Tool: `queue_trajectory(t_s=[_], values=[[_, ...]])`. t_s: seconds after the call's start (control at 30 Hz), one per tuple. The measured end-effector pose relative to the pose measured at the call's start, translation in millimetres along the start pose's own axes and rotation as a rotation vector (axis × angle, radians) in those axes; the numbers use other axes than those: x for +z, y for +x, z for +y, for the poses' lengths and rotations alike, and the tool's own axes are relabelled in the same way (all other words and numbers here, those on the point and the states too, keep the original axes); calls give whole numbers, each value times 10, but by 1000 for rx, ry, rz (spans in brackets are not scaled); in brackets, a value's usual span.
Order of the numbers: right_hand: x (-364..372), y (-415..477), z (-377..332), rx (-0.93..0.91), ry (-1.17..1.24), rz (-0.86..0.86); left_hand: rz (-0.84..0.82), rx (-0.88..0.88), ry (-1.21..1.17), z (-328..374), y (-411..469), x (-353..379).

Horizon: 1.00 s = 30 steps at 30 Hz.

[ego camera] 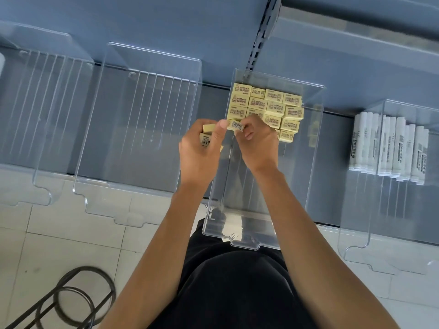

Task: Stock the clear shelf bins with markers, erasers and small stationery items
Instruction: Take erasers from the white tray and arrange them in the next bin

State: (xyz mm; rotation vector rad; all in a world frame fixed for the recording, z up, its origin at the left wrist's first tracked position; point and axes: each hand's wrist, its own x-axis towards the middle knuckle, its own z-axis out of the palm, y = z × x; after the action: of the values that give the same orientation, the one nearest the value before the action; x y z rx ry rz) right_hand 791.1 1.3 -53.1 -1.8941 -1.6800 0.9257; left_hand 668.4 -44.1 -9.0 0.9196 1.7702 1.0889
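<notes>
— Status?
— My right hand (259,143) pinches one eraser (236,125) over the bin (313,138); my left hand (202,150) grips spares (206,138).
— Handling?
— Light, firm, paper-sleeved, I judge; best held by the long sides.

Bare forearms (152,245), no sleeves visible; black clothing (237,288), probably a shirt.

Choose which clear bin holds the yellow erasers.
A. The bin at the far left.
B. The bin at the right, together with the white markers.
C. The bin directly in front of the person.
C: the yellow erasers are packed in rows at the back of the bin in front of the person, while the right bin holds only white markers.
</notes>
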Motion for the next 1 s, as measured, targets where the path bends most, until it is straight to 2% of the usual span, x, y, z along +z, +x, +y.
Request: queue_trajectory(t_s=[0.2, 0.33, 0.5, 0.73, 0.9, 1.0], values=[[174, -99, 58, -99, -34, 162, -3, -45, 12, -50, 81, -13], [244, -70, 43, -156, -22, 203, -10, -56, 10, -70, 81, -22], [190, -88, 59, -177, 3, 149, -24, -57, 1, -48, 63, -35], [2, -352, 24, -27, 197, -35, -23, -100, -3, -20, 31, -30], [-136, -491, -51, -95, 299, -86, -110, -40, 42, 28, -81, -35], [-160, -465, -45, -107, 284, -60, -95, -41, 34, 54, -143, -9]])
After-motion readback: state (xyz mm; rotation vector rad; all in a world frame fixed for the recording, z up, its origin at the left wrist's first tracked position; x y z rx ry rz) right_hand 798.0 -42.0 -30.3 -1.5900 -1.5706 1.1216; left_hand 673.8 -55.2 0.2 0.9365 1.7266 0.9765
